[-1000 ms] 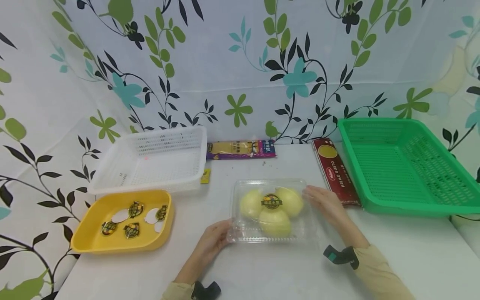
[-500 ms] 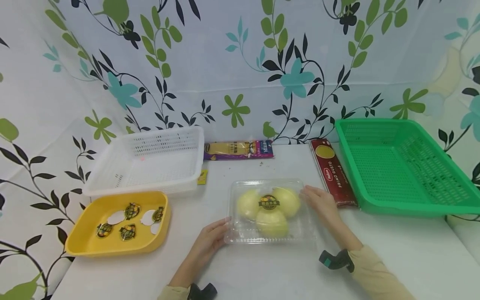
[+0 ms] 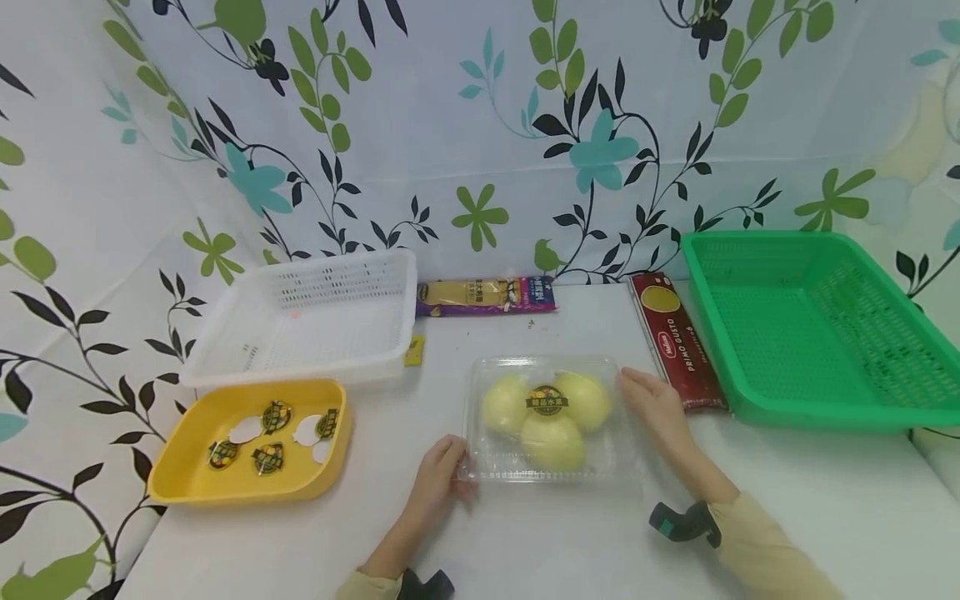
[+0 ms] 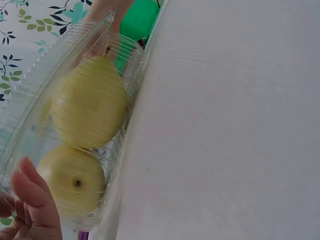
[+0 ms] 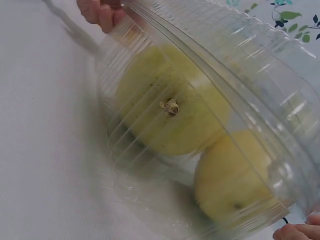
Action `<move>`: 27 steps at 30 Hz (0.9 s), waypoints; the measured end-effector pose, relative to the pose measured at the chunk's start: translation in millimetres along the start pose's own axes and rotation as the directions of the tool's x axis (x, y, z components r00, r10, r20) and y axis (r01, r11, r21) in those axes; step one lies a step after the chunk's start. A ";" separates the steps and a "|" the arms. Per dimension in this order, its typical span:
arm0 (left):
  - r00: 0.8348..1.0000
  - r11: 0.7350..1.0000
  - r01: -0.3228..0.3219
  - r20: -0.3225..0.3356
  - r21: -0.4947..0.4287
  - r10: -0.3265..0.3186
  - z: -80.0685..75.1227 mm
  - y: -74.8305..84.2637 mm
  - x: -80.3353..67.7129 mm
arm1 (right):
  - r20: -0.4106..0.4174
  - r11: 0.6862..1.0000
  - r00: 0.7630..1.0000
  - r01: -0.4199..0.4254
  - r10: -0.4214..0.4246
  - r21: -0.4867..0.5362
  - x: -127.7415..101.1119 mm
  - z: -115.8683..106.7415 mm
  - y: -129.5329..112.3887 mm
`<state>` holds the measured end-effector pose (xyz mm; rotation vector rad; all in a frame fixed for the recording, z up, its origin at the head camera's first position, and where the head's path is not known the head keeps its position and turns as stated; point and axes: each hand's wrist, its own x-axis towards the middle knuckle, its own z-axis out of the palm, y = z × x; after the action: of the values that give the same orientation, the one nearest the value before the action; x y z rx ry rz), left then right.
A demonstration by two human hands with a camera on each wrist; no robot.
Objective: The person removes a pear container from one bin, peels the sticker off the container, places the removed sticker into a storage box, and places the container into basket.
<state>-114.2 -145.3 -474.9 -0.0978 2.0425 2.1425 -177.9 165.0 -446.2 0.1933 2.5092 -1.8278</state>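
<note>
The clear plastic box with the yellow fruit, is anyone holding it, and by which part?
Yes. The left hand grips the clear box at its near left corner, and the right hand rests flat against its right side.

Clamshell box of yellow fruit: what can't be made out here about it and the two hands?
- Label on the clamshell box: head view, print too small to read.
- Left hand: its fingertips at the box's near-left corner cannot be made out in the head view; left wrist view cuts off most of the hand.
- Right hand: right wrist view shows only fingertips at the bottom edge.
- Third fruit: out of both wrist views.
</note>
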 end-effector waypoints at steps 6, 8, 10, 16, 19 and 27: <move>0.994 0.983 -0.048 -0.088 0.175 0.065 0.3 2.0 -6.4 | 0.016 1.000 1.000 -0.006 0.006 0.008 0.1 6.7 -0.8; 0.990 0.979 -0.069 -0.105 0.192 0.090 1.1 5.3 -10.6 | 0.024 1.000 1.000 -0.001 0.001 0.014 1.4 9.4 0.0; 0.987 0.976 -0.103 -0.106 0.189 0.125 3.7 10.8 -14.5 | 0.034 1.000 0.999 0.011 -0.012 0.006 3.6 9.5 0.4; 0.980 0.964 -0.161 -0.079 0.210 0.181 15.0 25.5 -20.3 | 0.046 0.994 0.995 0.096 -0.093 -0.048 5.9 -7.9 -6.4; 0.982 0.960 -0.156 -0.071 0.233 0.177 17.7 27.6 -19.7 | -0.042 0.962 0.962 0.272 -0.271 0.007 8.0 -18.2 -8.2; 0.993 0.972 -0.102 -0.042 0.212 0.113 16.2 29.4 -17.2 | -0.177 0.797 0.796 0.598 -0.579 0.083 -12.7 -8.3 -58.5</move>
<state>-101.2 -131.8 -442.2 -0.0160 2.3411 1.9881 -171.9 154.2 -387.1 -0.5533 2.7531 -2.2611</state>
